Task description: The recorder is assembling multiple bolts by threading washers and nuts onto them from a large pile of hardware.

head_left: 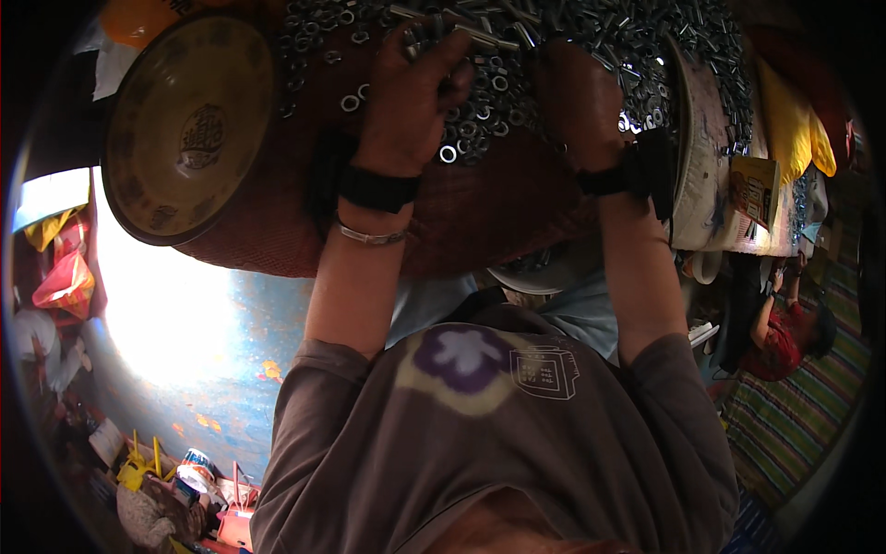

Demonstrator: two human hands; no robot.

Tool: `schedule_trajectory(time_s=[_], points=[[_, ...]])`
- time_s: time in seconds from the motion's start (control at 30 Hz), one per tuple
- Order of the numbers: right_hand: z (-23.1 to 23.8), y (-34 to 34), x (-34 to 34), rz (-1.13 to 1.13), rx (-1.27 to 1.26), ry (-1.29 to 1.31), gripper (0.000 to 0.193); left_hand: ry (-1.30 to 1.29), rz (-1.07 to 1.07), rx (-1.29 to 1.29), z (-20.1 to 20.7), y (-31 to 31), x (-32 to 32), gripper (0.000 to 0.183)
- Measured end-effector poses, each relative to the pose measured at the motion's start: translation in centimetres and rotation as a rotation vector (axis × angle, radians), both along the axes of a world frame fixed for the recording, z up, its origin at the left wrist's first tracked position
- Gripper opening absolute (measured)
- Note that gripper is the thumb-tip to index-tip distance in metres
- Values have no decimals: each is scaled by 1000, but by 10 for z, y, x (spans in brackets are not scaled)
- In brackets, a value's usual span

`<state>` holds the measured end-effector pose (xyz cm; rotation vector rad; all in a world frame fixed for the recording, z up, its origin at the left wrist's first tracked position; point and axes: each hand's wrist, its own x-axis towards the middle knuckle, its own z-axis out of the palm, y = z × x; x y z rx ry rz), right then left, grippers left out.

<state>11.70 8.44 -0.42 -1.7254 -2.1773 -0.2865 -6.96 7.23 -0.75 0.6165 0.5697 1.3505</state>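
My left hand is closed, thumb and fingers pinched at a silver cylindrical metal piece, which looks like a bolt or sleeve. Loose hex nuts lie just right of that hand, between it and my right hand. The right hand is curled, its back toward me, over the edge of the heap of metal pieces. Its fingertips are in shadow, and I cannot make out what they hold. Both wrists wear black bands. Everything lies on a dark red woven surface.
A large tan bowl tilts at the left. On the right stand a pale worn sack or board, a small yellow packet and yellow cloth. Another person in red sits at the far right. Below my hands is a round basin.
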Motion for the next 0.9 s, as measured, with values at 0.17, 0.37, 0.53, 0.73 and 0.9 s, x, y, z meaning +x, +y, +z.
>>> schedule_trajectory(time_s=[0.17,0.37,0.53,0.73,0.9], points=[[27,-22,6,-95,-71,326,14,-63,-29,25,-2,1,-5,11],[50,-48,-7,36,-306,1117,12,-83,1,29,-1,0,-3,13],[49,-47,-22,70,-423,1614,14,-69,9,3,-2,1,0,13],[42,-50,-21,129,-668,1383,18,-77,-33,47,-2,0,-3,14],[47,-47,-34,158,-472,1093,25,-36,-24,10,2,-3,-4,13]])
